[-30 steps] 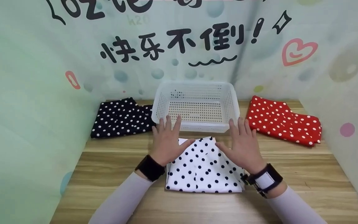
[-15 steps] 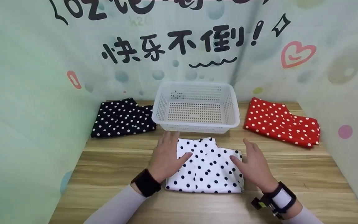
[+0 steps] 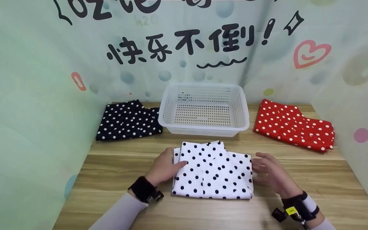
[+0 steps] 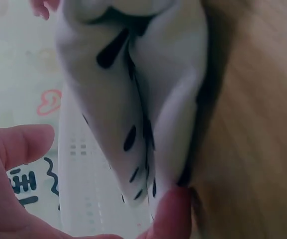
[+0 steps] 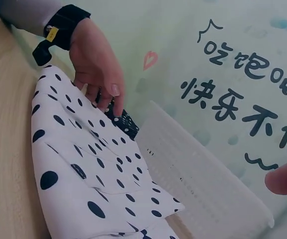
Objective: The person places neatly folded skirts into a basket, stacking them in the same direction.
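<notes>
A folded white garment with black dots point(image 3: 214, 179) lies flat on the table in front of me. My left hand point(image 3: 161, 167) is at its left edge, with the thumb over the top layer in the head view. In the left wrist view that thumb point(image 4: 31, 142) stands apart from the fabric, while one fingertip point(image 4: 173, 214) meets the lower edge of the folded layers. Beside the garment's right edge is my right hand point(image 3: 275, 175), fingers loosely bent and palm turned inward, holding nothing. Its thumb point(image 5: 285, 177) shows away from the fabric in the right wrist view.
Behind the garment stands a white perforated plastic basket point(image 3: 203, 130) with nothing in it. A folded black garment with white dots point(image 3: 123, 123) lies left of it, and a folded red one with white dots point(image 3: 294, 126) lies right. Printed fabric walls point(image 3: 158, 68) enclose the table.
Both hands have come back from over the garment and spread apart to its left and right edges. The garment and the basket have stayed in place.
</notes>
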### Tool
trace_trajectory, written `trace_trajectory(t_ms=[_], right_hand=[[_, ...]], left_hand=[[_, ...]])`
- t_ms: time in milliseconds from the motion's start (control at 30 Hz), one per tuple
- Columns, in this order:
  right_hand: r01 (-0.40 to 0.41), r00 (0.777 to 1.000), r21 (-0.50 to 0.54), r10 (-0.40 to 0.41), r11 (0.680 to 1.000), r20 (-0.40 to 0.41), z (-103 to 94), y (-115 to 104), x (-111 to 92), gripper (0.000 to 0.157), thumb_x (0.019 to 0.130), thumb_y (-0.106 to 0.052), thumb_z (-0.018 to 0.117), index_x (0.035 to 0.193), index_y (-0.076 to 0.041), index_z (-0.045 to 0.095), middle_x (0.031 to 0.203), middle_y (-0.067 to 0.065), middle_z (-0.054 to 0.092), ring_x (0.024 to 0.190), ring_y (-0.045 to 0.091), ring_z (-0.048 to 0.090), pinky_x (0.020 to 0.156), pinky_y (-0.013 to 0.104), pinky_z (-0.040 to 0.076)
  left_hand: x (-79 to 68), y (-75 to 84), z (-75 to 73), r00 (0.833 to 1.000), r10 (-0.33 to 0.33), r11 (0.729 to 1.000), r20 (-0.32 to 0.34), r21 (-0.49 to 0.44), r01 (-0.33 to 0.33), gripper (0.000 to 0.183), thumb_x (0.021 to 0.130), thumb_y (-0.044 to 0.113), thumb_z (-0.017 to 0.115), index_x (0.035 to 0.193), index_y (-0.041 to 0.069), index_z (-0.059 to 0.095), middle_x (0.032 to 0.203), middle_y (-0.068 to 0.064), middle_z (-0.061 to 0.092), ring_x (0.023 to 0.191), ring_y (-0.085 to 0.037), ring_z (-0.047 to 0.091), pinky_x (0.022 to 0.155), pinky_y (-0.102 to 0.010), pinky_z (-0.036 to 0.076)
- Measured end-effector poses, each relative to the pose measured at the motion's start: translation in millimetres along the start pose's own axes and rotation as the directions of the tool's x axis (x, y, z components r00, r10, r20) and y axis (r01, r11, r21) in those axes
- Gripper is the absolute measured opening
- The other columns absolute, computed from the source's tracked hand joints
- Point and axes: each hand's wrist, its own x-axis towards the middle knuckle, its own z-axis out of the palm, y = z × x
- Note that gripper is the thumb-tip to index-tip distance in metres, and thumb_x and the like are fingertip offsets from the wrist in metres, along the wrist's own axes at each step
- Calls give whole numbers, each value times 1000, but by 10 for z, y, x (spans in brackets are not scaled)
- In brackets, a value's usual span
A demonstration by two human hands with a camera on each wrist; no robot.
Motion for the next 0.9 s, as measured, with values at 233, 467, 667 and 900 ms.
trace_trajectory(t_ms=[233, 467, 667, 900], right_hand=[[-76, 992, 125, 62, 989, 107, -132, 76, 5, 70, 114, -30, 35, 165, 5, 2, 170, 39, 10, 153, 55, 27, 115, 58, 50], [-37, 982, 99, 18, 994, 187, -75, 178, 66, 52, 114, -25, 41, 152, 11, 37, 145, 31, 54, 128, 34, 60, 106, 39, 57], [0, 966, 133, -34, 991, 256, 50, 264, 121, 32, 107, -9, 53, 135, 7, 57, 113, 1, 75, 106, 14, 71, 100, 30, 58], [83, 980, 46, -89, 996, 177, 229, 321, 125, 70, 100, -4, 62, 156, 20, 28, 147, 23, 62, 120, 15, 68, 105, 27, 57]], left_hand=[[-9, -100, -28, 996, -24, 994, 90, -106, 33, 80, 98, 43, 74, 156, 0, 41, 77, -1, 64, 57, -13, 55, 52, -27, 48], [-27, -99, -1, 993, -48, 991, 108, -120, 61, 45, 96, 40, 75, 122, 5, 67, 87, -3, 69, 73, -16, 61, 66, -28, 50], [-64, -89, 40, 993, -55, 995, 107, -82, 64, 31, 94, 39, 78, 95, 10, 66, 84, -4, 64, 71, -16, 56, 62, -28, 47], [-60, -69, 94, 995, 0, 997, 101, -71, 7, 33, 93, 38, 78, 87, 10, 61, 77, 1, 55, 67, -15, 51, 60, -27, 44]])
